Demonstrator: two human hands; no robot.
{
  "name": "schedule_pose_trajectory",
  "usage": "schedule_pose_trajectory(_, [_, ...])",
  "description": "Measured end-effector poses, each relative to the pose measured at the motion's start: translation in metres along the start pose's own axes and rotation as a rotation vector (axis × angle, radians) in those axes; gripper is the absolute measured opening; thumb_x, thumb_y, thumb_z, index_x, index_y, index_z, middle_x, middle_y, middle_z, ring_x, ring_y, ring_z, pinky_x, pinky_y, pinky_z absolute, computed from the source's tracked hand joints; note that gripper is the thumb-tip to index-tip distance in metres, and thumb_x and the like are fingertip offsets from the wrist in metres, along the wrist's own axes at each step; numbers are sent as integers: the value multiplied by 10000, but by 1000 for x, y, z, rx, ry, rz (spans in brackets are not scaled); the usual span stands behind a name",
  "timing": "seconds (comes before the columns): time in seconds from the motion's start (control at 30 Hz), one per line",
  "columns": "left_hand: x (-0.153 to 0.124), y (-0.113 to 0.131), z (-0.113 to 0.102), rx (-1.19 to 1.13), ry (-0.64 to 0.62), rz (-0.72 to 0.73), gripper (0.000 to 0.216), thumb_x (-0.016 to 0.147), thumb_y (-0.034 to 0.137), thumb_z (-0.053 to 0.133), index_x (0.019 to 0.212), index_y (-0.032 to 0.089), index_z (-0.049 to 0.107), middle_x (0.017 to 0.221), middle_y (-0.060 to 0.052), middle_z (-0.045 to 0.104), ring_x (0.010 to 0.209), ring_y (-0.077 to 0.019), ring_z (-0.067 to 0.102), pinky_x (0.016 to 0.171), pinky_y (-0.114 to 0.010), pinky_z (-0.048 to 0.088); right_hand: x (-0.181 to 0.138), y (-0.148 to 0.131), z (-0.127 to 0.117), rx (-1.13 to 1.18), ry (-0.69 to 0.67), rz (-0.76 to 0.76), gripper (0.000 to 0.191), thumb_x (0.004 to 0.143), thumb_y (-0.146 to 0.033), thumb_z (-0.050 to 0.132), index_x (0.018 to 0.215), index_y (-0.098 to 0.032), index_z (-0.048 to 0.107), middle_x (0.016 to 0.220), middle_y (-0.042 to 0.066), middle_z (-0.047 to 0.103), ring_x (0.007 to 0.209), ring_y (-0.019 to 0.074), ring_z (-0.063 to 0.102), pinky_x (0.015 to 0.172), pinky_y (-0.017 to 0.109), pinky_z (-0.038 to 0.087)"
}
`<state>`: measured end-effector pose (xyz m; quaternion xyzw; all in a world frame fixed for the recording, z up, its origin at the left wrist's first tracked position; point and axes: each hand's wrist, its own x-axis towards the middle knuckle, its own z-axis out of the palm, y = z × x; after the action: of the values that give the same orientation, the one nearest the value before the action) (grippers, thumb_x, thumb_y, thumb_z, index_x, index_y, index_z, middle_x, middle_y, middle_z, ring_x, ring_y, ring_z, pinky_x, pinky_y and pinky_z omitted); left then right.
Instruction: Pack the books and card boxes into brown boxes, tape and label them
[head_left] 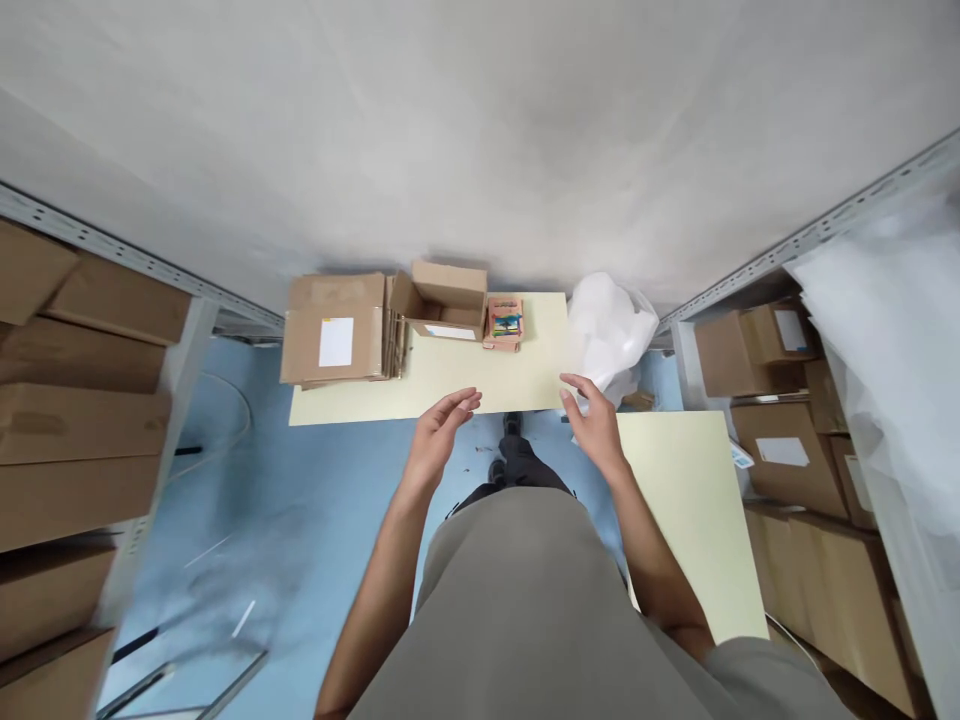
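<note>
My left hand hovers by the front edge of a pale yellow table, fingers stretched out and holding nothing. Across from it, my right hand is open too, thumb apart from the fingers, near the table's right corner. At the back of the table stands an open cardboard box with a white label on its front. Right beside it lies a small stack of colourful printed packs. To the left, flattened cardboard boxes lean in a pile, the front one bearing a white label.
A white plastic bag bulges at the table's right end. A second pale yellow table is at my right. Shelves of cardboard boxes flank me, left and right. Metal bars lie at the lower left.
</note>
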<state>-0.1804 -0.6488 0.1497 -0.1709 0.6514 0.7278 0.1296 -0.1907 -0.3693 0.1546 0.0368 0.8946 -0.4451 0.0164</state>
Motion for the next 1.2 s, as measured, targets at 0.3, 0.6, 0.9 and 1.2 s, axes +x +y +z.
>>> schedule_pose_trajectory(0.3, [68, 24, -5, 68, 88, -74, 726, 834, 749, 860, 1284, 181, 827, 1397, -191, 812, 1350, -376, 731, 1204, -534, 532, 143, 58, 81, 93, -107, 68, 379, 1086, -512, 596, 1263, -219, 758, 1347, 155, 834, 1293, 291, 785, 1163, 440, 592])
schedule_pose_trajectory(0.6, [135, 27, 4, 76, 82, -150, 686, 823, 725, 871, 1262, 199, 838, 1369, -178, 821, 1296, -357, 734, 1172, -518, 530, 238, 110, 162, -97, -216, 408, 328, 1028, -435, 736, 1266, -209, 737, 1340, 147, 829, 1261, 291, 793, 1073, 364, 589])
schedule_pose_trajectory(0.9, [160, 33, -36, 85, 34, -213, 691, 837, 717, 872, 1292, 199, 826, 1393, -182, 811, 1332, -361, 729, 1184, -510, 521, 255, 127, 200, -94, -174, 618, 307, 924, -475, 786, 1085, -214, 790, 1126, 97, 866, 1048, 269, 793, 850, 297, 569])
schedule_pose_trajectory(1.2, [191, 36, -75, 108, -108, -174, 673, 820, 735, 868, 1234, 206, 837, 1376, -179, 815, 1293, -356, 738, 1178, -524, 524, 228, 116, 176, 15, 17, 651, 213, 895, -435, 720, 775, -261, 753, 907, 76, 862, 976, 278, 798, 832, 305, 567])
